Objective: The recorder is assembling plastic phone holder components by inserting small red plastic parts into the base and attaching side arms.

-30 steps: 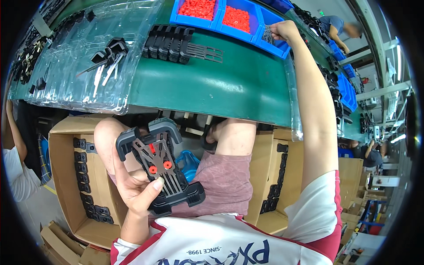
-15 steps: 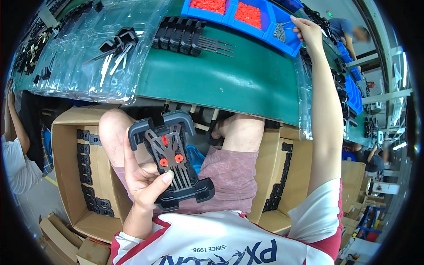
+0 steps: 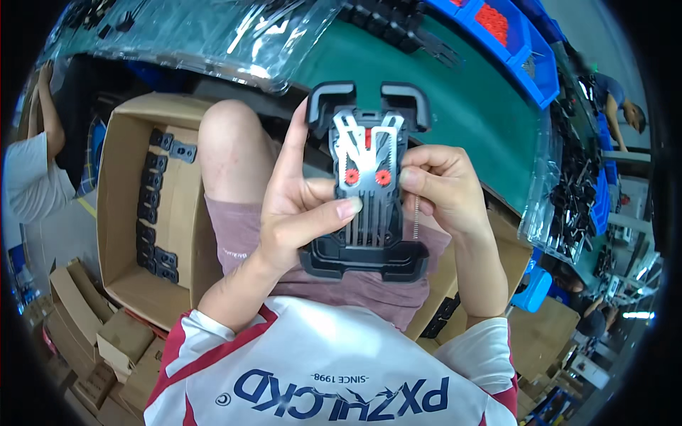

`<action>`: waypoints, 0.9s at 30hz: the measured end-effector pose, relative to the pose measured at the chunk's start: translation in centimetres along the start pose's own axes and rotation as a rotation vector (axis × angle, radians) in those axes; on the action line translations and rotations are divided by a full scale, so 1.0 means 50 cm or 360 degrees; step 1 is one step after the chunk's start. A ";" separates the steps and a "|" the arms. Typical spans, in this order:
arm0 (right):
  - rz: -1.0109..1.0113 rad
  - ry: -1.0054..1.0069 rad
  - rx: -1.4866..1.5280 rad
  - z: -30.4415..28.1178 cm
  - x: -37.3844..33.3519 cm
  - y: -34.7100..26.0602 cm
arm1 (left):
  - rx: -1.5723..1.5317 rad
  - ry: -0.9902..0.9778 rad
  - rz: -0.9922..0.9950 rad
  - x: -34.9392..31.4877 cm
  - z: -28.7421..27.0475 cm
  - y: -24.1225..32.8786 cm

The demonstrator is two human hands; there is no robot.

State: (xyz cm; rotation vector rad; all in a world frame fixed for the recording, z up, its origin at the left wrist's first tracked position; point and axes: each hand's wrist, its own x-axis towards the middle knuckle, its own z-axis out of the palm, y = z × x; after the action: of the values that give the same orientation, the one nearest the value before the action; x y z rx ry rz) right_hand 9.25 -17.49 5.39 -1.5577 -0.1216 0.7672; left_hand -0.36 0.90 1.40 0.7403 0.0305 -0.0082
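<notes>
My left hand (image 3: pixel 293 213) is closed around the left side of a black phone holder (image 3: pixel 369 262), its thumb pressed on the metal plates (image 3: pixel 367 195). Two small red gears (image 3: pixel 383 177) sit side by side on the plates, with a red piece (image 3: pixel 368 138) above them. Padded clamp arms (image 3: pixel 334 92) stick out at the holder's far end. Close against its right edge is my right hand (image 3: pixel 451 192), fingers pinched on a thin coil spring (image 3: pixel 416 221) that hangs down. Whether the spring's upper end touches the holder is hidden by the fingers.
Beyond the holder lies a green worktable (image 3: pixel 341 60) with clear plastic sheeting (image 3: pixel 234 42) and a row of black holders (image 3: pixel 391 25). Blue bins (image 3: pixel 543 78) hold red parts and metal springs. A cardboard box (image 3: pixel 188 234) with black parts stands left. Other people are at both sides.
My right hand has come back from the blue bin to the holder, bringing a spring. The holder, in my left hand, has been raised and turned more upright. The view has shifted right.
</notes>
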 end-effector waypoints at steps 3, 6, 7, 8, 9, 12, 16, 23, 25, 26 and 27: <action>-0.0083 0.0214 0.0047 0.009 -0.011 0.010 | 0.0059 -0.0041 0.0013 -0.003 -0.002 0.009; -0.0410 0.0557 -0.0149 0.043 -0.041 -0.017 | 0.0242 0.0055 0.0101 -0.008 0.006 0.009; -0.0650 0.0689 -0.0302 0.056 -0.046 -0.019 | 0.0301 0.0083 0.0127 -0.010 0.005 0.007; -0.0936 0.0515 -0.0656 0.062 -0.044 -0.015 | 0.0293 0.0088 0.0117 -0.013 0.005 0.004; -0.1215 0.0324 -0.1009 0.069 -0.041 -0.011 | 0.0372 0.0083 0.0165 -0.014 0.005 0.001; -0.1342 0.0293 -0.1272 0.097 -0.038 -0.002 | 0.0605 0.0052 0.0315 -0.008 0.007 -0.012; -0.1202 0.0267 -0.1231 0.102 -0.044 0.002 | 0.0595 0.0118 0.0304 -0.011 0.010 -0.017; -0.1307 0.0190 -0.1252 0.095 -0.035 0.027 | 0.0739 0.0089 0.0381 -0.014 0.008 -0.029; -0.1240 0.0135 -0.1219 0.089 -0.039 0.027 | 0.0781 0.0077 0.0358 -0.017 0.002 -0.034; -0.1206 0.0108 -0.1202 0.087 -0.041 0.027 | 0.0803 0.0072 0.0347 -0.018 0.000 -0.037; -0.1173 0.0080 -0.1184 0.086 -0.043 0.028 | 0.0824 0.0067 0.0335 -0.019 -0.001 -0.038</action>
State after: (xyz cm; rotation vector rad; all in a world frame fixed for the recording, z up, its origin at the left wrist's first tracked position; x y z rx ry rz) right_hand 4.84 -15.15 5.20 -2.0181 -0.9736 0.0737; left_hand -1.33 -0.48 0.09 1.2587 -0.0104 0.2075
